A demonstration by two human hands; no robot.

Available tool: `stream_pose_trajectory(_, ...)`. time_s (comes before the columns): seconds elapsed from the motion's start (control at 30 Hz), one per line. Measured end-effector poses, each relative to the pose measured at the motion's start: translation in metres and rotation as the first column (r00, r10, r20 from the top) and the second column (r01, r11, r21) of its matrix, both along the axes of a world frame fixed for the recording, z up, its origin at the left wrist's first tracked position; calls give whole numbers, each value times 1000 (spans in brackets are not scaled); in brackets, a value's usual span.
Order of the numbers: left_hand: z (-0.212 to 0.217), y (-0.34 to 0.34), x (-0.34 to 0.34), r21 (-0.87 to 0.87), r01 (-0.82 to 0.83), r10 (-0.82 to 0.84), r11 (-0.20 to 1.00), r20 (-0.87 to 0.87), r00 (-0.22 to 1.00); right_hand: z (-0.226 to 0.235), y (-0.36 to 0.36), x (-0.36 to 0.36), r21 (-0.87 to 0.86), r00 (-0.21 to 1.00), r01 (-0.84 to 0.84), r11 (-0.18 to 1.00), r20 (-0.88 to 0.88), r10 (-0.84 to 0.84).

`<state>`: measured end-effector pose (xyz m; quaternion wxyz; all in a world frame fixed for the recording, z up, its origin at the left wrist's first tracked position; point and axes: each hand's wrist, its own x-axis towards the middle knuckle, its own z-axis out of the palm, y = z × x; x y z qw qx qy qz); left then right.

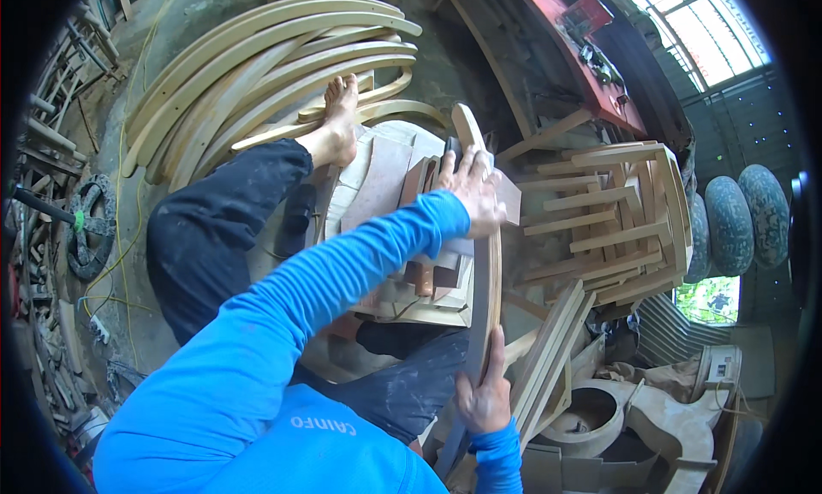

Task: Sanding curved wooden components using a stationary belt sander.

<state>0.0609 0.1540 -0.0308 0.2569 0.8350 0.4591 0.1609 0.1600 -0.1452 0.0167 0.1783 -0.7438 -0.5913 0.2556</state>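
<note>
A long, slightly curved wooden piece (486,276) runs from the middle of the view down toward my body, beside a low work stand (355,190). My left hand (473,186) is wrapped over its upper part, fingers curled across it. By those fingertips is a small dark block (452,145), mostly covered; I cannot tell whether the hand grips it too. Lower down, my right hand (485,400) holds the same piece, with one finger stretched along its side. Flat wooden boards (384,179) and a wooden-handled tool (424,280) lie on the stand.
Curved wooden strips (257,62) are piled at the far left, near my bare foot (341,122). On the right stand stacked wooden frames (612,220) and leaning slats (548,357). A red bench (578,53) is beyond; a yellow cord (128,229) crosses the floor at left.
</note>
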Motion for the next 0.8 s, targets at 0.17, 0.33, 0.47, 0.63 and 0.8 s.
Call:
stream_pose_trajectory(0.17,29,-80,4,-128,-5,0,992,-34,999,-2,-67,-11,120,1000,-22,993,21,20)
stream_pose_trajectory(0.33,20,-118,24,-216,-106,121,971,59,991,-9,-83,-20,138,1000,30,990,-4,-30)
stream_pose_trajectory(0.47,16,-98,30,-246,-122,136,961,41,990,-32,-142,-18,133,995,95,987,-52,-88)
stream_pose_trajectory(0.63,8,-44,32,-212,-149,156,966,19,988,-49,-194,-23,30,961,277,960,-11,-277)
stream_pose_trajectory(0.8,-6,30,27,-255,-176,185,951,13,983,-37,-157,-27,166,969,234,958,35,-243)
